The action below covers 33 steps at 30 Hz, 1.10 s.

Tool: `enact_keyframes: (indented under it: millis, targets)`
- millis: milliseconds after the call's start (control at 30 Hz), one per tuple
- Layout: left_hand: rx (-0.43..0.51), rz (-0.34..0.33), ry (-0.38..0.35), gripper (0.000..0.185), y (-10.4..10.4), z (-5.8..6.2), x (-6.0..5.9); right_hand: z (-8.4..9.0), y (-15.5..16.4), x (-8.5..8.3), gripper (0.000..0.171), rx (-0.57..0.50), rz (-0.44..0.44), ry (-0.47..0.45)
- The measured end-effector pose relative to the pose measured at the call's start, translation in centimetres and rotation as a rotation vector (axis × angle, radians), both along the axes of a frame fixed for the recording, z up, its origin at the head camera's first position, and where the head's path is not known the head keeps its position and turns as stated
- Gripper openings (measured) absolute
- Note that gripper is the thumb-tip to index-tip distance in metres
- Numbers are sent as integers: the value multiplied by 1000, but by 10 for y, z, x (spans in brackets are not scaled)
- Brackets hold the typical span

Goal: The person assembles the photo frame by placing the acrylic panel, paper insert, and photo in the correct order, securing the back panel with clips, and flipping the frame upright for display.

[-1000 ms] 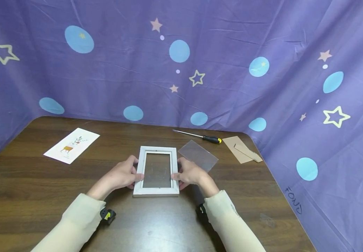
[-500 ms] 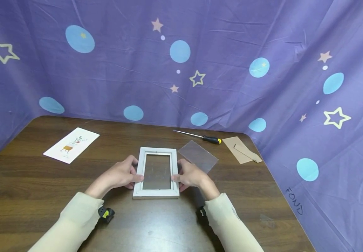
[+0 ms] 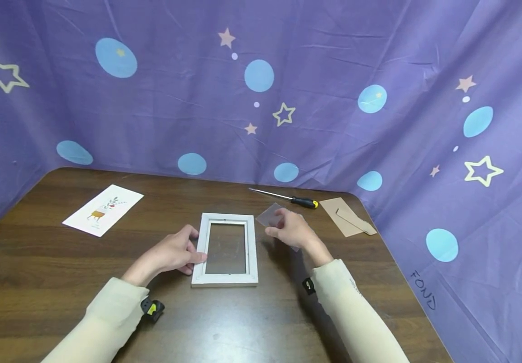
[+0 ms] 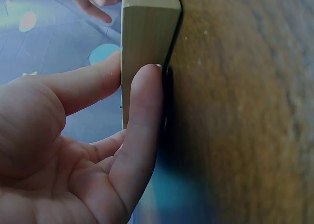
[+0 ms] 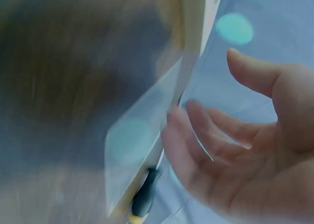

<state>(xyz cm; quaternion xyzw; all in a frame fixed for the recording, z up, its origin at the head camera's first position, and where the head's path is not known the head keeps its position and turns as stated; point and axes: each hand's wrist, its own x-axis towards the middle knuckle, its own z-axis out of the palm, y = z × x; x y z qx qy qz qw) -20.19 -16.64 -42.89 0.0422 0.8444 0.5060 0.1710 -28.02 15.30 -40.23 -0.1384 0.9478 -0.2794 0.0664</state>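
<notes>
White frame (image 3: 225, 249) flat on table (image 3: 39, 262), empty middle, left hand (image 3: 172, 253) fingers straight against its edge, right hand (image 3: 288, 229) relaxed open over clear sheet (image 3: 271, 216), wrist view shows sheet's edge lifted, blurred

The dark wooden surface (image 3: 39, 252) carries a white frame (image 3: 225, 249) near its middle, a clear sheet (image 3: 272, 215) beside it, a card (image 3: 103, 209) toward the far left corner, and a screwdriver (image 3: 288, 197) and brown backing board (image 3: 347, 216) by the far right corner.
</notes>
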Motion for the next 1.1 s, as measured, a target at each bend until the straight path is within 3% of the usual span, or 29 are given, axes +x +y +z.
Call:
enact_keyframes:
  millis: [100,400,767,1100]
  targets:
    - [7,2,0,64,0,0,0,-1,16,-15,69,92,-42,57]
    - [2,0,-6,64,0,1,0,-11,42,-35,84,215,-137,24]
    - [18,3,-3,65,-2,3,1,-13,38,-40,105,370,-131,-59]
    - [-1,0,-3,65,-1,4,2,-10,36,-43,110,401,-138,-88]
